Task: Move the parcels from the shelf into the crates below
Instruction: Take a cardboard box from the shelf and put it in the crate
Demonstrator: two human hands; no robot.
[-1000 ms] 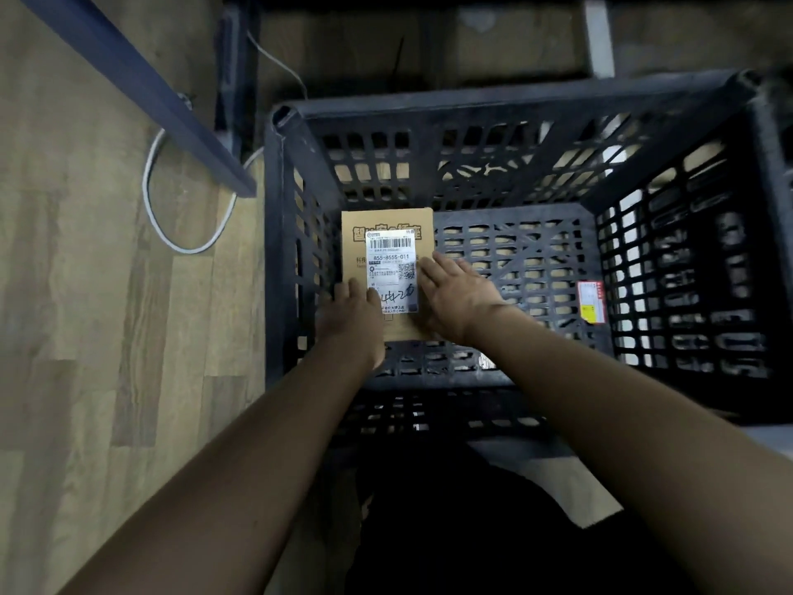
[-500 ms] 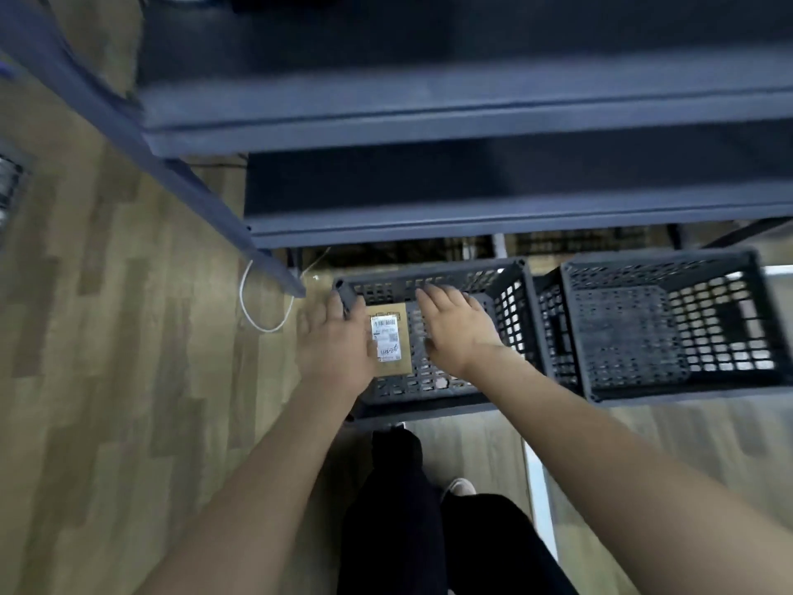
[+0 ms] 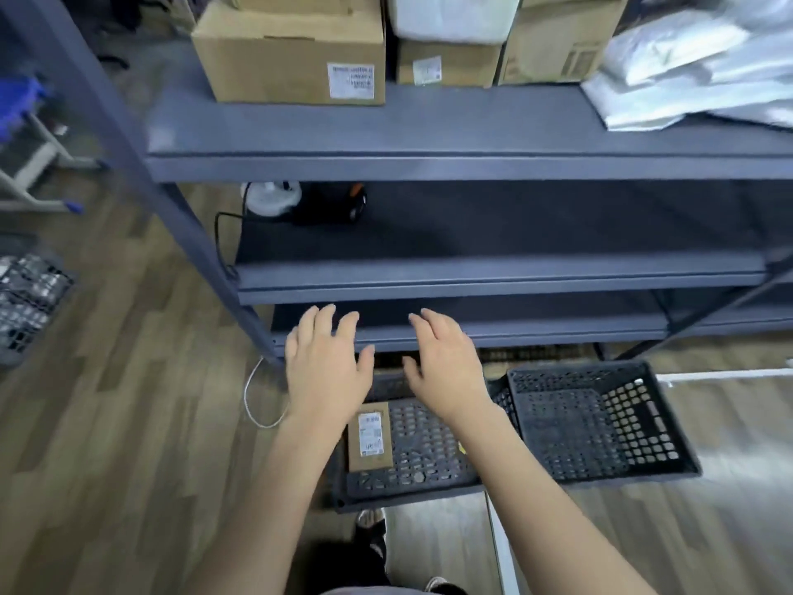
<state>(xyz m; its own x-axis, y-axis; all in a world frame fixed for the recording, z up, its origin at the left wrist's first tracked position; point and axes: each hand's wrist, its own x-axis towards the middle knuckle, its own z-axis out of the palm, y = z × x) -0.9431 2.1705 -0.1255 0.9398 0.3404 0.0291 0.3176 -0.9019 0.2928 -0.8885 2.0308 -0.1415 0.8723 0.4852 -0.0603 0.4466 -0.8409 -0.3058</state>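
A small flat brown parcel with a white label lies on the floor of the left black crate. My left hand and my right hand hover above that crate with fingers spread, holding nothing, in front of the lowest shelf edge. On the top grey shelf stand a large cardboard box, a smaller box, a third box and white plastic mailer bags. A second black crate on the right holds nothing visible.
The grey shelf upright slants down at the left. A white round object and a black device with a cable sit on the middle shelf. A white cable loops on the wooden floor. Another dark crate stands far left.
Both hands let go of the brown parcel and rose out of the left crate. The view lifted from the crate up to the shelves with boxes.
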